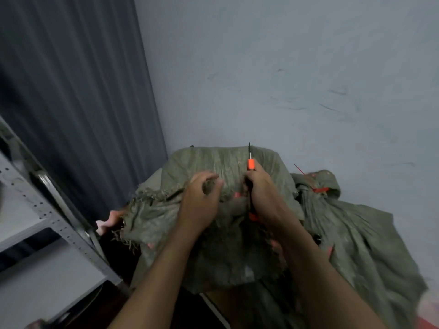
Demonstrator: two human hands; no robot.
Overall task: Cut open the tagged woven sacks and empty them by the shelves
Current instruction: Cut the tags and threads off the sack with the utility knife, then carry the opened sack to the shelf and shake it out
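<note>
- Now: front sack (213, 233), olive woven, lies crumpled in the room corner near the shelving (47, 210). Its frayed open edge is toward the shelf side.
- R hand (263, 193) holds knife (250, 162): fingers clamped round the orange/black handle, blade pointing up & away, over the sack's far part.
- L hand (199, 203) is on top of the same sack, fingers curled over a fold. Can't tell whether they pinch the cloth (blurred).
- 2nd sack (356, 233) touches it on the right, neck bunched & tied w/ red tag (320, 189).
- Pink items (105, 223) show under the frayed edge.
- Bkgd: dark curtain (83, 91) on left, pale wall (285, 67) behind.
</note>
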